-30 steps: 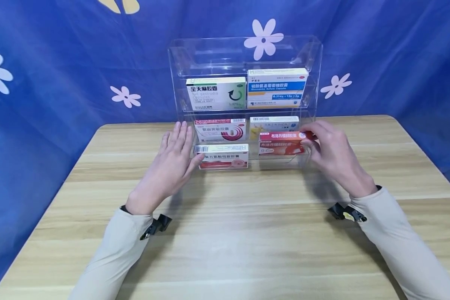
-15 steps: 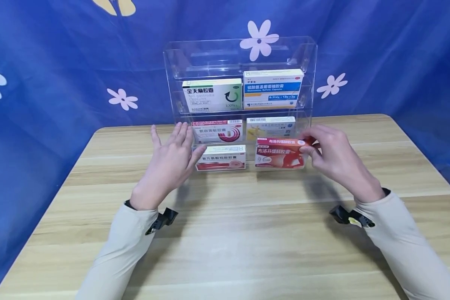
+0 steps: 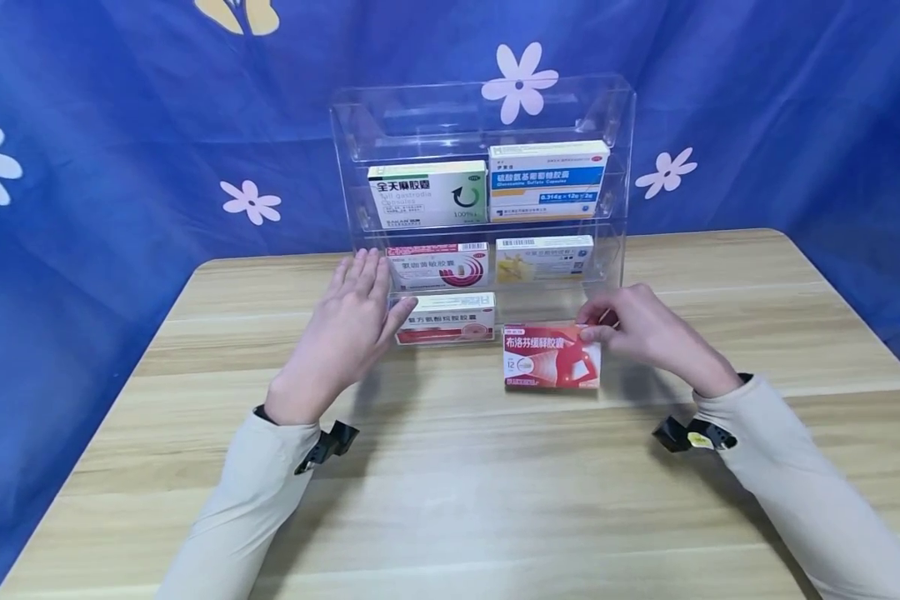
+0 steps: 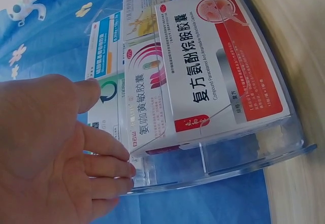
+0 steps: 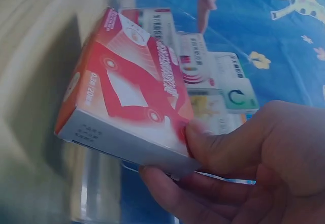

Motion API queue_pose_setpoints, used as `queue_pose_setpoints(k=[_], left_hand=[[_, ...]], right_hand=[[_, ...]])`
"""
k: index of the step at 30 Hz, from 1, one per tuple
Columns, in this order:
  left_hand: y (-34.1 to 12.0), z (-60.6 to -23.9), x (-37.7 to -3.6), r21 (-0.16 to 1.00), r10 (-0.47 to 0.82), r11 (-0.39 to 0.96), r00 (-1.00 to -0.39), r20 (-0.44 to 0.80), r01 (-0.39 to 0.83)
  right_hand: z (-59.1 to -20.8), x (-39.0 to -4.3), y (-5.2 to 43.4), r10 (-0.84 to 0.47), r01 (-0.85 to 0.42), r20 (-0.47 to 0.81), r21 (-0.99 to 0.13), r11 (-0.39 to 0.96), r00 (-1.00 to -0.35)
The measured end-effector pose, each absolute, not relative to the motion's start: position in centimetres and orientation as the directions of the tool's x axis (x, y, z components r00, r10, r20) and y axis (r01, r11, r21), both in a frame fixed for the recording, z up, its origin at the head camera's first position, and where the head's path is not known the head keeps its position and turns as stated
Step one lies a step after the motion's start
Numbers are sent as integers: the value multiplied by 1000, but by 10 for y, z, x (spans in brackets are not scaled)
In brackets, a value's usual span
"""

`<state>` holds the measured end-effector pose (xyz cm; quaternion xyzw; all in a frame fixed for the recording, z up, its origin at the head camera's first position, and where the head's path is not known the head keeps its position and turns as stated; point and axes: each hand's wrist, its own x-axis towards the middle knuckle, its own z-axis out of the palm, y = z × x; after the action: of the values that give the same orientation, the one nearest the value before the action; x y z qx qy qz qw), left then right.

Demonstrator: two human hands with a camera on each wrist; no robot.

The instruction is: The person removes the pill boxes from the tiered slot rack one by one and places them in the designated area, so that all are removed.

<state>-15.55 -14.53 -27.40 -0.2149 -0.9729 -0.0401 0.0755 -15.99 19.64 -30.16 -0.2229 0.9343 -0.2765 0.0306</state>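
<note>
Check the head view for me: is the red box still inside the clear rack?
No. The red box is out in front of the clear rack over the table, pinched at its top right corner by the right hand.

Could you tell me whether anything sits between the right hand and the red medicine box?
Nothing visible does: the right hand already pinches the red cardboard medicine box at its right end, in front of the clear acrylic rack.

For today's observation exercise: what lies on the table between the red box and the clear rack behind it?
Nothing: in the head view, only bare table separates the red box, pinched by the right hand, from the rack.
</note>
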Motion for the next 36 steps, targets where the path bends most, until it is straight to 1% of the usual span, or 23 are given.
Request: queue_pose_setpoints(k=[5,16,19,22,24,29,32,36], left_hand=[[-145,-275,-156,39,414,904,-895,164,425],[-145,-276,-154,42,418,902,-894,160,429],[-146,-276,-154,42,417,903,-895,159,429],[-145,-277,-154,35,422,900,-890,172,434],[-145,-277,-154,36,424,899,-888,177,436],[-145,-277,-155,36,424,899,-888,179,436],[-145,-277,-155,39,423,899,-889,175,435],[-145,-277,-154,51,422,899,-891,169,435]], right_hand=[[-311,-163,192,-455,-402,36,-533,744,-890],[-316,-163,190,-388,-329,2,-533,779,-922],[-314,-158,187,-393,-366,50,-486,793,-918],[-312,-150,180,-431,-438,112,-395,807,-895],[-312,-143,174,-481,-500,143,-324,803,-865],[-316,-129,159,-595,-614,153,-196,764,-789],[-322,-124,152,-634,-652,152,-155,742,-758],[-329,-122,148,-666,-687,173,-126,716,-726]])
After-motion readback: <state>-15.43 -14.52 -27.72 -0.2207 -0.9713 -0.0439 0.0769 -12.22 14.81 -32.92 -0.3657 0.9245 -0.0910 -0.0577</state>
